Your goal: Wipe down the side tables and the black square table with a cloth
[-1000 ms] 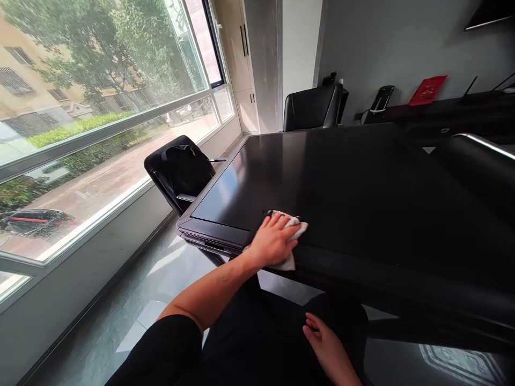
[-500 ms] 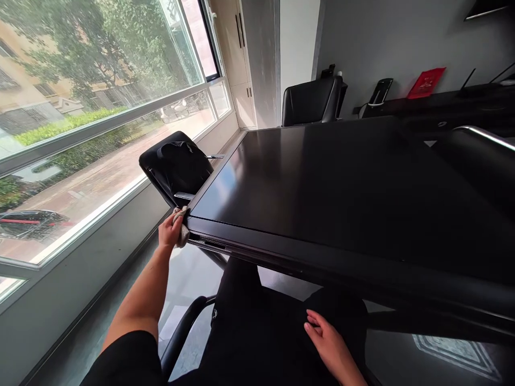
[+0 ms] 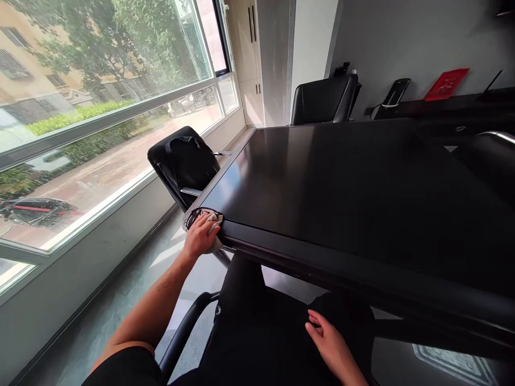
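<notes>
My left hand (image 3: 200, 237) presses a light, crumpled cloth (image 3: 216, 244) on the near left corner of a glossy black table (image 3: 322, 182). Its fingers curve over the cloth, and part of the cloth hangs past the table's edge. Around the fingertips the corner looks dark and patchy, too unclear to make out. My right hand (image 3: 328, 340) hovers or rests over my dark-clothed lap, below the table's front edge. It is empty, with its fingers loosely stretched and slightly apart.
A black chair (image 3: 189, 163) with dark fabric over it stands at the table's left side, near the window. Another black chair (image 3: 322, 102) is at the far end. A red packet (image 3: 446, 84) leans on the back counter. My chair's armrest (image 3: 189, 327) is at lower left.
My left hand and the cloth have moved right and inward onto the table corner from its outer edge. The view has shifted slightly. My right hand stays nearly still.
</notes>
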